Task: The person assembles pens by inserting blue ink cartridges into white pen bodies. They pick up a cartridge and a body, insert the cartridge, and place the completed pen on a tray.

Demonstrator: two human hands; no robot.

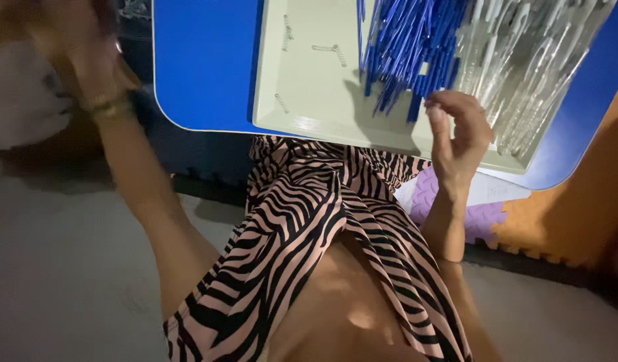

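A pale green tray (309, 100) rests on a blue table (201, 67). It holds a heap of blue pen parts (406, 47), a heap of clear plastic tubes (530, 60) and a few small metal springs (329, 50). My right hand (456, 134) hovers over the tray's near edge beside the blue parts, fingers curled, thumb and forefinger close together; I cannot see anything between them. My left hand (74, 47) is raised at the far left, off the table, blurred, with a bracelet at the wrist.
Zebra-striped pink and black cloth (309, 228) covers my lap below the table. Purple and orange foam floor mats (523, 221) lie at the right. Grey floor (67, 268) spreads to the left.
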